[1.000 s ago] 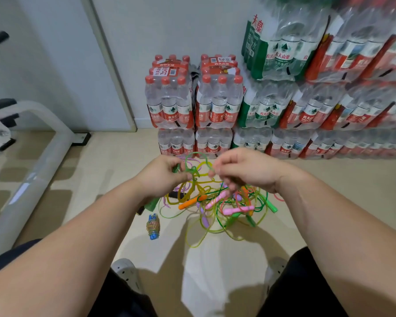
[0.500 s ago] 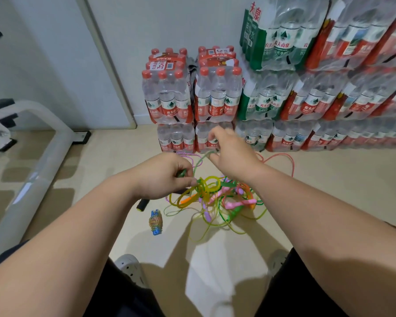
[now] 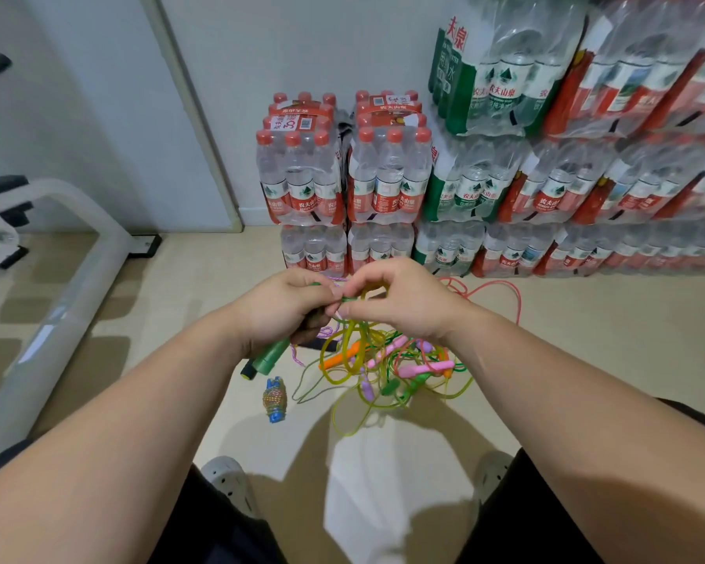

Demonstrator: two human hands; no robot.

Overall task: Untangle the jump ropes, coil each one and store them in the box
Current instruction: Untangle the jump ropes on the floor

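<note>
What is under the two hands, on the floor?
A tangle of jump ropes lies there: yellow-green cords, an orange handle and pink handles. The left hand grips a green handle; the right hand pinches cords. The hands hide the tangle's top.

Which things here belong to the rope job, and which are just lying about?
Job: left hand gripping green cylindrical plastic handle; right hand pinching thin green cord; tangled pile of coloured plastic jump ropes.
Lying about: shrink-wrapped packs of plastic water bottles; white tubular frame.
</note>
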